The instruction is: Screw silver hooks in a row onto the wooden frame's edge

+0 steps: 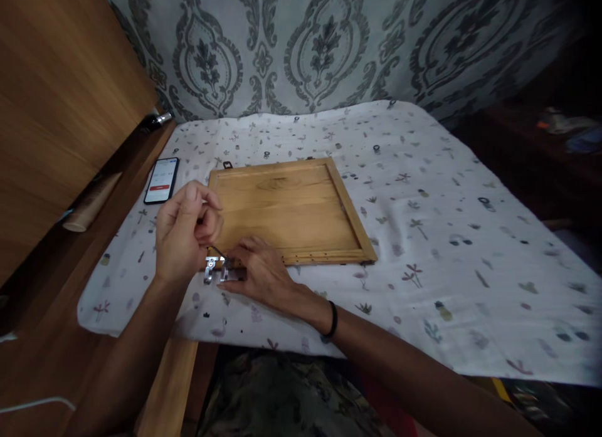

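Observation:
A framed wooden panel (pixel 282 205) lies flat on a patterned cloth, with small dark holes along its near rail. Two shiny metal brackets (pixel 210 269) sit at its near left corner. My left hand (pixel 183 230) is raised over that corner, its fingers curled in. From beneath them a thin dark rod (pixel 218 253) slants down to the brackets; its upper end is hidden. My right hand (pixel 263 271) reaches in from the right, with thumb and forefinger around the right-hand bracket (pixel 225 269). A black band circles the right wrist.
A phone (pixel 161 181) with a lit screen lies left of the panel. The white printed cloth (pixel 423 236) covers the surface up to a patterned curtain (pixel 324 42). A wooden cabinet side (pixel 61 79) rises at left, with a rolled tube (pixel 91 202) beside it.

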A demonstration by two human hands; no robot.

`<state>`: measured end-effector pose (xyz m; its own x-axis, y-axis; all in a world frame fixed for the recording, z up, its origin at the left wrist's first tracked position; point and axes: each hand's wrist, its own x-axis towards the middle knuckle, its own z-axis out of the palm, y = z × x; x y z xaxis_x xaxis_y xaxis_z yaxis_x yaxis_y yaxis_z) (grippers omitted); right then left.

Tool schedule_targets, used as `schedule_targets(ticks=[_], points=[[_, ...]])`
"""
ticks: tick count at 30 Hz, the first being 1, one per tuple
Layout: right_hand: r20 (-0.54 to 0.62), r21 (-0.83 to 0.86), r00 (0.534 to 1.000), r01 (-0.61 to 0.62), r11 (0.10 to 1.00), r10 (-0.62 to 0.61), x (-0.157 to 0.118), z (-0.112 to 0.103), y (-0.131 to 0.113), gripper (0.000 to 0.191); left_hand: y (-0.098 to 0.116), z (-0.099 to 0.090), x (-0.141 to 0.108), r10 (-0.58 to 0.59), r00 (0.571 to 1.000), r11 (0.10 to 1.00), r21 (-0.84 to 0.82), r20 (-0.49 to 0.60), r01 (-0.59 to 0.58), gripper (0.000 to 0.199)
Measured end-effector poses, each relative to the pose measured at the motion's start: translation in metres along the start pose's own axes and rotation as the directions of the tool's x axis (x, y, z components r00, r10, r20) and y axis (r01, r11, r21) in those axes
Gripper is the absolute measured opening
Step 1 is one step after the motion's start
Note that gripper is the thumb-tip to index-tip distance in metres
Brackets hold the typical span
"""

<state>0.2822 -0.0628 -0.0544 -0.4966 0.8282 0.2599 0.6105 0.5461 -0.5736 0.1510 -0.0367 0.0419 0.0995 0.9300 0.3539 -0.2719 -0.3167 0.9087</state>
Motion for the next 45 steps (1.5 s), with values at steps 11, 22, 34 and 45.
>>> schedule_targets(ticks=[11,22,34,45], points=[[0.008,0.004,1.0,-0.014,1.0,0.014,0.001,-0.001,0.0,0.057,0.004,0.01,-0.013,0.019,0.971,0.999,0.035,-0.237,-0.011,0.031],[0.002,0.015,1.0,-0.003,1.0,0.003,0.0,-0.002,0.0,0.054,0.001,0.002,0.0,-0.023,0.999,1.0,0.001,-0.044,0.023,0.04],[0.03,-0.002,1.0,-0.006,1.0,0.006,0.0,-0.003,-0.001,0.054,0.002,0.006,-0.003,0.021,1.0,0.999,0.028,-0.021,-0.02,0.042],[-0.006,0.017,1.0,-0.002,1.0,0.002,0.0,-0.001,0.0,0.056,0.002,0.012,-0.012,0.078,0.965,0.993,0.103,-0.251,-0.054,0.032]])
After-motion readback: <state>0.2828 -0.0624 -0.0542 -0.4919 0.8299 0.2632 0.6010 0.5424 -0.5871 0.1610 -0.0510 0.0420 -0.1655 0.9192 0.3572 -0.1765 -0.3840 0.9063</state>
